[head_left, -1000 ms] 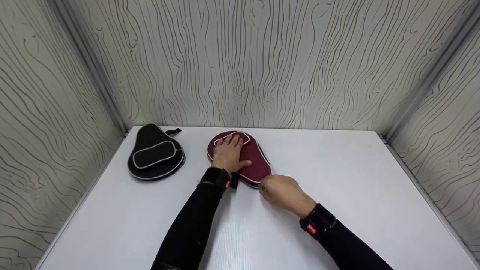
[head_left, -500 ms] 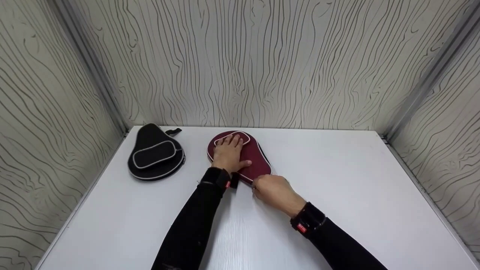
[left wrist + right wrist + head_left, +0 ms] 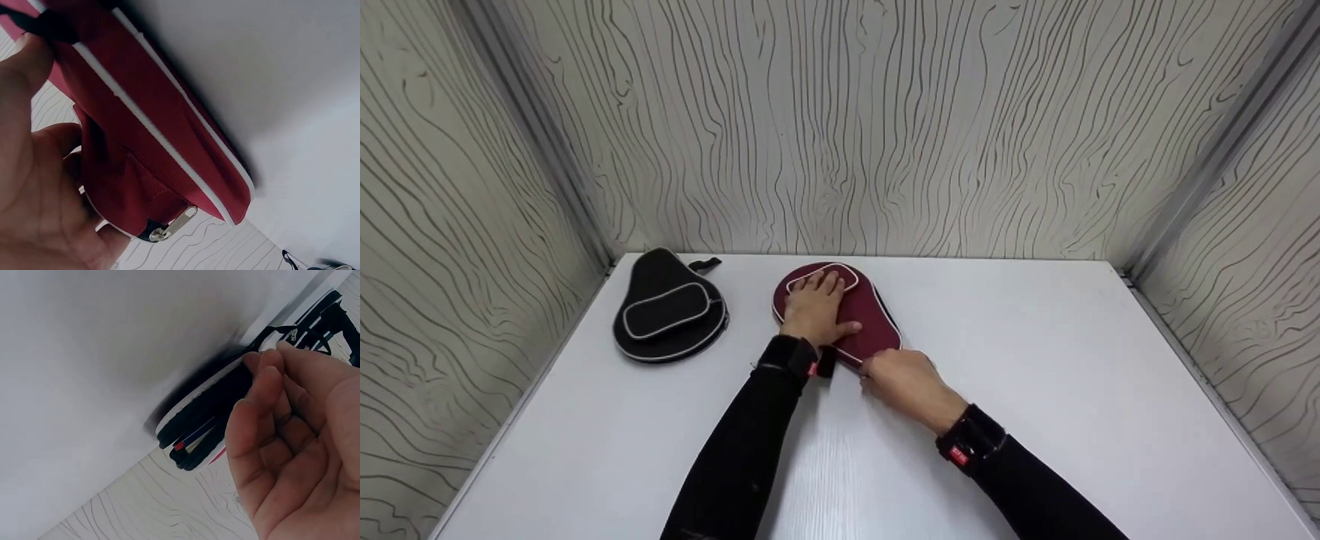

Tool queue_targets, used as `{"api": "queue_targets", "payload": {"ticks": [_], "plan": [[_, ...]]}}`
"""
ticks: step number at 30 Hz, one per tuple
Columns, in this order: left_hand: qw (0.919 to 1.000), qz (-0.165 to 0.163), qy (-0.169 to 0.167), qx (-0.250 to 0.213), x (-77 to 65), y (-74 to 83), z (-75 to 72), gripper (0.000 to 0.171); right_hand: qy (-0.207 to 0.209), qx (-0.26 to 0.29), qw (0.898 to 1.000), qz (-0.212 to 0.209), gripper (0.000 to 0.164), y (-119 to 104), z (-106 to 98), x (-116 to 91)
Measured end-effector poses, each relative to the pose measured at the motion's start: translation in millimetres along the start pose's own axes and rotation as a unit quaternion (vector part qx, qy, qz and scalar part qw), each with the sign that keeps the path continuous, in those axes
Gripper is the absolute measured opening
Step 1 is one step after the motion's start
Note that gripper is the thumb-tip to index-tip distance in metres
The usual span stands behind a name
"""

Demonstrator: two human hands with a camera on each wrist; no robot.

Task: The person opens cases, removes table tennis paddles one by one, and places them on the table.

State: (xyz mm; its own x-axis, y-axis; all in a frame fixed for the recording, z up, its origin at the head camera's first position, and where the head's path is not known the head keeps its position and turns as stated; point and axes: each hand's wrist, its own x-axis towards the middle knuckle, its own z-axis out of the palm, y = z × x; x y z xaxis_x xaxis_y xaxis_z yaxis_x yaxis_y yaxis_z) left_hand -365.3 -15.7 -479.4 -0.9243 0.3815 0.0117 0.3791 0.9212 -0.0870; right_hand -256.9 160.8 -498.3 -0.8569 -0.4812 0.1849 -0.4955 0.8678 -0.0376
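**Pear-shaped maroon fabric case with white piping (image 3: 872, 322) pressed at one end, pinched at the other**

The case lies flat on the white surface (image 3: 1035, 352), near its back edge. The left hand (image 3: 814, 311) rests on the wide end, fingers spread over the pocket, which has a silver metal zip pull (image 3: 179, 224). The right hand (image 3: 906, 384) is curled, pinching at the narrow end; the exact part gripped is hidden. To the left, apart, lies a pear-shaped black fabric case with pale piping (image 3: 669, 311).

Long black sleeves (image 3: 735, 457) meet black wristbands (image 3: 981, 431), each with a small red tag (image 3: 958, 455).
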Motion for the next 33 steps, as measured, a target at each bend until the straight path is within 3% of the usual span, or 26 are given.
{"api": "queue_targets", "payload": {"ticks": [6,14,24,33], "plan": [[0.9999,0.014,0.005,-0.007,-1.5,-2.6,-0.4,0.093,-0.008,0.051,0.999,0.007,0.026,22,-16,-8],[0.9983,0.052,0.011,-0.023,-8.5,-7.9,1.1,0.090,-0.002,0.081,0.995,0.062,0.015,62,-30,-18],[0.9922,0.112,0.018,-0.051,-17.5,-3.0,0.4,0.090,-0.008,0.079,0.994,0.081,0.018,91,-27,-29],[0.9855,0.164,0.023,-0.037,-28.2,1.3,2.8,0.093,-0.026,0.082,0.994,0.074,0.029,105,-22,-38]]}}
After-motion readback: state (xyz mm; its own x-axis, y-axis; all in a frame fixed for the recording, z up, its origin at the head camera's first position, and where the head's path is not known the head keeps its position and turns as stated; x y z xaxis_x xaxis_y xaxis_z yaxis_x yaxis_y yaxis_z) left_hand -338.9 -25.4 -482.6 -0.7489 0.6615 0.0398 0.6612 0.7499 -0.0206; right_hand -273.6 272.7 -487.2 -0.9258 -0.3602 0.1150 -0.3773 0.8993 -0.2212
